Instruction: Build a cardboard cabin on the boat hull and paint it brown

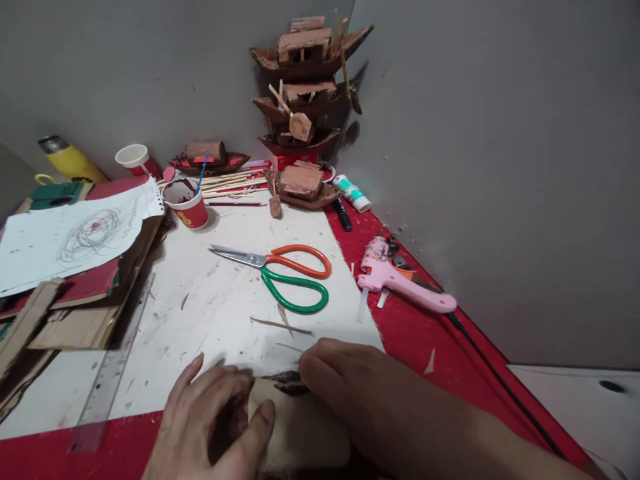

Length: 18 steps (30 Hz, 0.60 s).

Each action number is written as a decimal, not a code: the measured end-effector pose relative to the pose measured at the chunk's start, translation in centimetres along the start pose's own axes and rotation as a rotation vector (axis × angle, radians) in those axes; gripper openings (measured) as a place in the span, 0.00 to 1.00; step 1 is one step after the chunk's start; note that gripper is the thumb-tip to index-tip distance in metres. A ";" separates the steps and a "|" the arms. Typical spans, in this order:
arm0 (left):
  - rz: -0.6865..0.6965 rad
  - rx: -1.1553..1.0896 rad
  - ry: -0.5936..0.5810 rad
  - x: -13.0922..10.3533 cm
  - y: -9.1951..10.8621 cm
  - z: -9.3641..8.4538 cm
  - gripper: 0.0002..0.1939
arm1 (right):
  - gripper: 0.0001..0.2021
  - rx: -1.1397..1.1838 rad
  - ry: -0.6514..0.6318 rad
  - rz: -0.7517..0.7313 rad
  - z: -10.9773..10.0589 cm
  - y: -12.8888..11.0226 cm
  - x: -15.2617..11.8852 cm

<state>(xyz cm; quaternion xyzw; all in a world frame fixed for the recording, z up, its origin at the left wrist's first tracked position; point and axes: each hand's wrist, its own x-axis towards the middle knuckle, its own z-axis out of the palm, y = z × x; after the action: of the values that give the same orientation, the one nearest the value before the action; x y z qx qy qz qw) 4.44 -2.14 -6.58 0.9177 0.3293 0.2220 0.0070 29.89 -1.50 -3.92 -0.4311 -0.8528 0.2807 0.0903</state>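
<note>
A pale tan flat piece with a dark, rough upper edge lies at the bottom middle. My left hand grips its left side, the thumb lying on the pale face and the fingers behind the edge. On the right, my right hand is closed at the piece's upper right corner; its fingertips are hidden. Beyond the hands, scissors with one orange and one green handle rest on the white sheet. Thin dark slivers lie between the scissors and my right hand.
A pink glue gun with a black cord lies on the right. Brown model boats stand stacked at the back. A paint cup holds a blue brush. Cardboard, paper and a clear ruler are on the left.
</note>
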 end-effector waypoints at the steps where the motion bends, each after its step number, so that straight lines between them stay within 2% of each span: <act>1: 0.006 0.005 0.007 -0.1 -0.1 0.1 0.11 | 0.12 0.007 -0.001 -0.012 -0.1 0.0 0.0; 5: 0.111 -0.070 0.021 -0.6 -0.4 0.8 0.15 | 0.10 0.002 0.005 -0.032 -0.3 -0.3 0.1; 10: 0.182 -0.057 0.034 -0.6 -0.5 1.0 0.09 | 0.10 -0.033 -0.003 -0.053 -0.5 -0.7 0.4; 13: 0.228 -0.009 0.013 -0.5 -0.3 0.6 0.11 | 0.11 -0.049 -0.002 -0.046 -0.4 -0.6 0.3; 15: 0.194 -0.023 0.006 -0.4 -0.2 0.3 0.10 | 0.11 -0.058 -0.011 -0.057 -0.2 -0.5 0.2; 18: 0.067 -0.192 -0.014 -0.2 -0.2 -0.5 0.13 | 0.13 -0.066 -0.004 -0.080 0.1 -0.3 0.0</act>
<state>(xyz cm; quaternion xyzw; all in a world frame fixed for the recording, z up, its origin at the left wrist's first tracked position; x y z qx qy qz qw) 3.97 -2.16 -6.30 0.9249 0.2754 0.2464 0.0898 29.70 -1.68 -3.84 -0.3986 -0.8783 0.2496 0.0856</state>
